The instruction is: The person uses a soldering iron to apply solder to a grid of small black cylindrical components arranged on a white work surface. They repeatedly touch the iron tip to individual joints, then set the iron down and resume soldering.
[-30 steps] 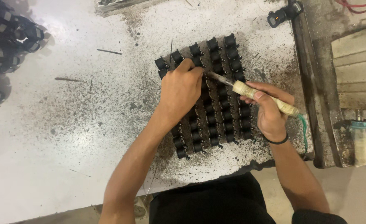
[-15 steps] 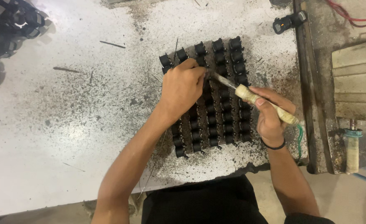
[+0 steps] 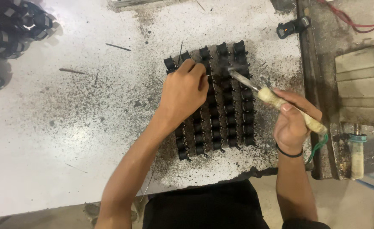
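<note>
Head view: the left hand [image 3: 186,94] lies palm down on a block of small black parts [image 3: 221,114] set in tight rows on the speckled white table [image 3: 68,140]. Its fingers are curled loosely over the upper left rows, pressing on them; whether it pinches a single part I cannot tell, since the knuckles hide the fingertips.

The right hand [image 3: 292,123] is closed around the pale, wrapped handle of a soldering iron [image 3: 276,99]. The iron slants up and to the left, and its metal tip sits over the upper right rows of the block, just beside the left hand's fingers (the tip end is blurred). A green cord [image 3: 318,146] hangs from the handle's rear end, past a black band on the wrist.

The block sits near the table's front right edge. Dark specks and stray wire bits lie around it. A pile of black round pieces [image 3: 9,29] fills the far left corner, well apart.
</note>
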Available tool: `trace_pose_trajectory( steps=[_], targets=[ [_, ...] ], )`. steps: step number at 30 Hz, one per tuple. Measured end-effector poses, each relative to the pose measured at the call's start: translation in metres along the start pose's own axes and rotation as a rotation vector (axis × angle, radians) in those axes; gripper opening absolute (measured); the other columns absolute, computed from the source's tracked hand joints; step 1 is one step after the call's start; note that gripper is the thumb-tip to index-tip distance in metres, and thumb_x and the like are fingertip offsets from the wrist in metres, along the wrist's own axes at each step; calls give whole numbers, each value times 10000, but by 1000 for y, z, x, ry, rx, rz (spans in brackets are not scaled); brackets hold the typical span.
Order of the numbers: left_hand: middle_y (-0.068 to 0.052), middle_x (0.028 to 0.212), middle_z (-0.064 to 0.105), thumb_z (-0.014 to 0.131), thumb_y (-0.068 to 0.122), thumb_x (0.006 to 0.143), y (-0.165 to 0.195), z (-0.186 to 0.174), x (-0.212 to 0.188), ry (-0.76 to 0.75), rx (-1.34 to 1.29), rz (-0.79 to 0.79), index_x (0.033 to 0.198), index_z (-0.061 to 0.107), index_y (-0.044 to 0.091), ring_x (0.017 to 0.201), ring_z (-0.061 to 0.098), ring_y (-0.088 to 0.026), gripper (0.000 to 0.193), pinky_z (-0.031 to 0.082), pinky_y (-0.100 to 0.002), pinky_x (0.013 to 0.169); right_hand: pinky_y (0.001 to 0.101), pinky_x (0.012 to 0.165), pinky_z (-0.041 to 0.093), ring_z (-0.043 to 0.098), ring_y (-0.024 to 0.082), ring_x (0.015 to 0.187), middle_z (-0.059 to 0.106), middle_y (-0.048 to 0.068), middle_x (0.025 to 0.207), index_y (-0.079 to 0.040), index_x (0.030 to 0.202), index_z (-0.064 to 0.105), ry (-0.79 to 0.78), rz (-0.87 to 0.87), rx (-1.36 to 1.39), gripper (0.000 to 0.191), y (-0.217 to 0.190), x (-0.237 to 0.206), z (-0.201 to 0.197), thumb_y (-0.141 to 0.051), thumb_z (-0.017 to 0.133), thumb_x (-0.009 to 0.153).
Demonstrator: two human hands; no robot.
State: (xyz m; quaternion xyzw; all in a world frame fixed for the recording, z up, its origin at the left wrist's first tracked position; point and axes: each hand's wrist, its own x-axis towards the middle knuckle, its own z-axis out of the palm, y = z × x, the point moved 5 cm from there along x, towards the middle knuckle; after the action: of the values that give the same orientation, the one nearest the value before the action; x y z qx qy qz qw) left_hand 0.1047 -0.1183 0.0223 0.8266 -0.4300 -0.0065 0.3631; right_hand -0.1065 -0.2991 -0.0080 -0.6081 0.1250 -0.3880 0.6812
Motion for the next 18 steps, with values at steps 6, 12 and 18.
trace_pose_trajectory(
  steps=[6,12,18],
  targets=[
    [-128,947,661,692,35,861,10,1,-25,-13,-20,33,1008,749,42,625,688,-325,158,564,-423,541,208,572,372,539,97,640,722,163,925,87,1177,722,-78,-2,-149,314,7,-30,6,-76,628,926],
    [-104,937,670,683,24,881,5,16,-25,-60,-10,32,1008,772,42,623,698,-299,155,570,-400,542,221,592,388,541,111,659,715,153,896,92,1206,717,-105,17,-236,284,9,-30,7,-71,649,984],
    [-131,950,660,679,29,855,6,18,-20,-92,-2,49,975,761,36,680,702,-341,145,585,-434,599,297,749,595,721,221,822,739,211,1016,99,1199,710,-85,69,-105,269,15,-28,5,-36,618,985]
  ],
)
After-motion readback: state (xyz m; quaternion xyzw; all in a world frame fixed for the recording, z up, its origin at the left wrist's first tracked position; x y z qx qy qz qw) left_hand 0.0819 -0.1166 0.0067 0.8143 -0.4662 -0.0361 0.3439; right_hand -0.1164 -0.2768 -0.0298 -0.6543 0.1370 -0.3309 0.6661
